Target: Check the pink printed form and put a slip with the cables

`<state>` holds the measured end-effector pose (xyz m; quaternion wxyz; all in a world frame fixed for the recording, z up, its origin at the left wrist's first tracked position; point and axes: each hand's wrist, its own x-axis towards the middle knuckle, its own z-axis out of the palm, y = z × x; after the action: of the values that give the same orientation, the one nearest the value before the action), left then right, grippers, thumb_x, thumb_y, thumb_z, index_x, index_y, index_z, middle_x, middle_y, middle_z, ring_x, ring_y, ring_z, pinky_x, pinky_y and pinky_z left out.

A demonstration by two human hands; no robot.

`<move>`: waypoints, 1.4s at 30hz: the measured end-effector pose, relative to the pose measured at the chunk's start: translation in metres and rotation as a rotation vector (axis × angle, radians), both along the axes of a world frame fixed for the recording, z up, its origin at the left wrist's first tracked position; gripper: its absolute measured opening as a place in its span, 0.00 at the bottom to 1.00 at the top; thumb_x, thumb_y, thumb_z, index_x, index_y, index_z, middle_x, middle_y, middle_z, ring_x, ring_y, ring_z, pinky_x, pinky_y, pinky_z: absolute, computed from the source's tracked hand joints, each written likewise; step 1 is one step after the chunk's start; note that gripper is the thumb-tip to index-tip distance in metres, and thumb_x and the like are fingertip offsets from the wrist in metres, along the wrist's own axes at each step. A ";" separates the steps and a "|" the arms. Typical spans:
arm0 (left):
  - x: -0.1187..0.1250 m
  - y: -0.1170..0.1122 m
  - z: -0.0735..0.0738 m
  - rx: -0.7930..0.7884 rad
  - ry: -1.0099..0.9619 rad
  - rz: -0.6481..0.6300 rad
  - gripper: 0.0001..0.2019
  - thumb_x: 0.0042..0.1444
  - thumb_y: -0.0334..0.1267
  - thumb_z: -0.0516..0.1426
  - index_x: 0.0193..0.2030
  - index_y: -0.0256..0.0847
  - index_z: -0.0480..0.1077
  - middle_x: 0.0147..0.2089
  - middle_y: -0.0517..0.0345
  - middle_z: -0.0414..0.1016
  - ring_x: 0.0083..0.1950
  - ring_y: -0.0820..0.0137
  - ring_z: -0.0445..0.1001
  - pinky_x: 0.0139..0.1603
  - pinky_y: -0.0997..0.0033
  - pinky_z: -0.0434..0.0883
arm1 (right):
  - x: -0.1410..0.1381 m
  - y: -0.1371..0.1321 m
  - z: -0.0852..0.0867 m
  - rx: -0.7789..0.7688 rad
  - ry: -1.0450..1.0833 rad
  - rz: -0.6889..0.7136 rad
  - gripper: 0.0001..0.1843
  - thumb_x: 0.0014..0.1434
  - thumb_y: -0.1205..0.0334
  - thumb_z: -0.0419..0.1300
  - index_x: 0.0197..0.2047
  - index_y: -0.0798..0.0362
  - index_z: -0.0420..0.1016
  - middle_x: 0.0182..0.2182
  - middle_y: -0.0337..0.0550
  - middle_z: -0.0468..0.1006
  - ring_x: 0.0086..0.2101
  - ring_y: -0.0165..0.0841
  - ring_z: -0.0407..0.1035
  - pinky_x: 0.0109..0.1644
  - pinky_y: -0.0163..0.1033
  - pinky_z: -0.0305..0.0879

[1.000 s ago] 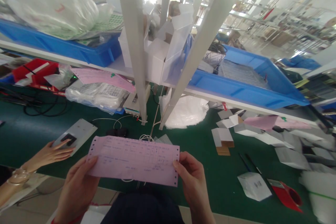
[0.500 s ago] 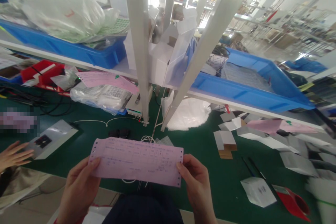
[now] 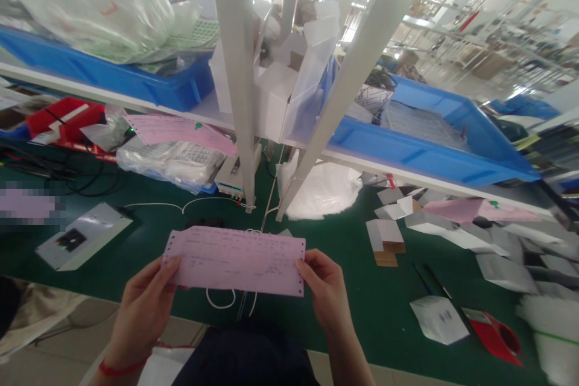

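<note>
I hold a pink printed paper slip [image 3: 235, 259] with perforated edges flat above the green table [image 3: 353, 289], close to its near edge. My left hand [image 3: 145, 307] pinches the slip's left end and my right hand [image 3: 328, 292] pinches its right end. A red band circles my left wrist. Behind the slip a white cord [image 3: 181, 208] runs across the mat.
A grey plate with a black part [image 3: 84, 235] lies at left. Folded white cartons [image 3: 384, 235], a pen [image 3: 425, 280] and a red tape holder [image 3: 495, 335] lie at right. Blue bins [image 3: 434, 157] sit on a shelf behind slanted white posts [image 3: 239, 72].
Another person's hand at the left, first on the grey plate, has drawn back out of view. I have tilted the pink slip flatter and raised it slightly.
</note>
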<state>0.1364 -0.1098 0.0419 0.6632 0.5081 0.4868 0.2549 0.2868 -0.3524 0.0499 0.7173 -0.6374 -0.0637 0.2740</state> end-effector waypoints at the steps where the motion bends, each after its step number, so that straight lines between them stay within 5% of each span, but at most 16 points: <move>1: 0.004 0.002 -0.004 -0.036 -0.030 -0.051 0.22 0.31 0.51 0.73 0.32 0.42 0.78 0.35 0.58 0.80 0.35 0.65 0.76 0.29 0.72 0.78 | 0.006 0.004 -0.005 -0.016 -0.025 -0.005 0.14 0.57 0.49 0.68 0.31 0.53 0.79 0.26 0.39 0.76 0.26 0.31 0.67 0.30 0.36 0.63; 7: 0.021 0.007 -0.028 -0.037 0.035 -0.178 0.25 0.34 0.55 0.72 0.33 0.37 0.79 0.29 0.59 0.77 0.26 0.70 0.72 0.26 0.73 0.74 | 0.029 0.017 -0.047 -0.134 -0.160 -0.007 0.13 0.56 0.51 0.67 0.31 0.54 0.79 0.26 0.39 0.78 0.27 0.31 0.68 0.30 0.36 0.62; 12: 0.020 -0.002 -0.040 -0.073 0.055 -0.254 0.26 0.34 0.56 0.72 0.33 0.36 0.80 0.31 0.56 0.79 0.27 0.68 0.74 0.30 0.68 0.76 | 0.020 0.006 -0.082 -0.155 -0.044 -0.051 0.18 0.53 0.47 0.69 0.30 0.55 0.80 0.25 0.41 0.78 0.27 0.33 0.69 0.30 0.36 0.61; 19: 0.014 -0.003 -0.077 -0.104 0.059 -0.335 0.26 0.38 0.60 0.70 0.31 0.37 0.79 0.29 0.58 0.77 0.27 0.68 0.74 0.30 0.69 0.73 | 0.010 -0.007 -0.120 -0.147 0.054 -0.062 0.24 0.47 0.41 0.74 0.29 0.56 0.82 0.23 0.42 0.78 0.23 0.29 0.64 0.28 0.34 0.57; 35: -0.007 0.013 -0.104 -0.132 0.014 -0.399 0.27 0.45 0.64 0.64 0.33 0.39 0.77 0.30 0.58 0.76 0.32 0.66 0.74 0.34 0.66 0.72 | 0.005 0.006 -0.162 -0.234 0.152 0.006 0.29 0.42 0.37 0.73 0.34 0.55 0.83 0.27 0.43 0.78 0.27 0.33 0.68 0.29 0.35 0.62; 42: -0.020 0.020 -0.130 -0.136 0.052 -0.459 0.26 0.48 0.64 0.62 0.34 0.39 0.75 0.33 0.57 0.78 0.32 0.65 0.75 0.35 0.66 0.72 | -0.002 0.012 -0.186 -0.298 0.132 0.008 0.23 0.42 0.46 0.72 0.33 0.57 0.83 0.25 0.44 0.79 0.25 0.33 0.67 0.27 0.34 0.59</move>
<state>0.1165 -0.0901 -0.0877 0.7237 0.5661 0.3915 0.0507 0.2846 -0.3401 -0.1364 0.6165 -0.7170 0.0221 0.3246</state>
